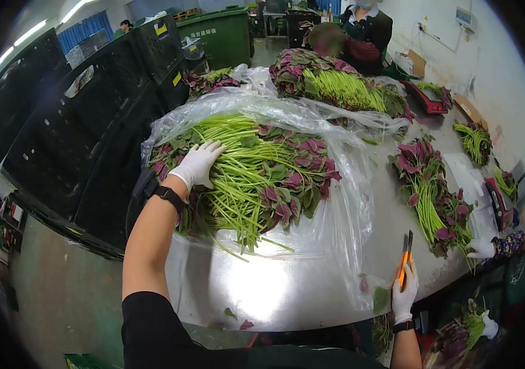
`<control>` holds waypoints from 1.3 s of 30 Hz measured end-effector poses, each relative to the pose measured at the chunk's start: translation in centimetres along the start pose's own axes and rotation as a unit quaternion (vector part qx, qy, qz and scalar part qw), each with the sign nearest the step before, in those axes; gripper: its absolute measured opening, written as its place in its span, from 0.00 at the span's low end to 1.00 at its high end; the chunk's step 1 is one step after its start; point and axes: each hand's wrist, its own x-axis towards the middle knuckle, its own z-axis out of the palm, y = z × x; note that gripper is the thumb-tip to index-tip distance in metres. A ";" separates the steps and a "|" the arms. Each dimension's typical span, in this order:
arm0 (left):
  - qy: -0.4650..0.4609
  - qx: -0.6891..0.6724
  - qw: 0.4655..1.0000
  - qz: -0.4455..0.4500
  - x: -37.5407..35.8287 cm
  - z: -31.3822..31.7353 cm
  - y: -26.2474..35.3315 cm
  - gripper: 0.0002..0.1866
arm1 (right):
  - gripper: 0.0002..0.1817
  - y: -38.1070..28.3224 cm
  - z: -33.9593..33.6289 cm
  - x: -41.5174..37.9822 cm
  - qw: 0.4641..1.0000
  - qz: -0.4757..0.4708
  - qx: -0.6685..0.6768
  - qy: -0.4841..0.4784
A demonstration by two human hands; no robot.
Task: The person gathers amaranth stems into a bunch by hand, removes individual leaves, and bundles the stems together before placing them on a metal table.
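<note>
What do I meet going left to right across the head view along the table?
Black crates → left hand on the big pile of greens in clear plastic → right hand holding a knife → smaller bunch of greens → another person's gloved hand.

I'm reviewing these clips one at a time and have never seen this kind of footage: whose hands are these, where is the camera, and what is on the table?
There is one picture, from a camera worn on a person's head, looking down at their own gloved hands. The left hand rests on a big pile of leafy greens with green stems and purple-red leaves, lying on clear plastic sheeting on a shiny metal table. The right hand holds an orange-handled knife, blade up. More bundles lie to the right, where a co-worker's gloved hand reaches in. Another pile sits further back, by a second person. Black crates stand on the left.
</note>
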 end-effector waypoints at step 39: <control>0.170 -0.453 0.869 0.110 -9.0 -1.5 26.8 0.17 | 0.26 -14.1 6.6 0.0 0.558 0.286 0.730 -0.271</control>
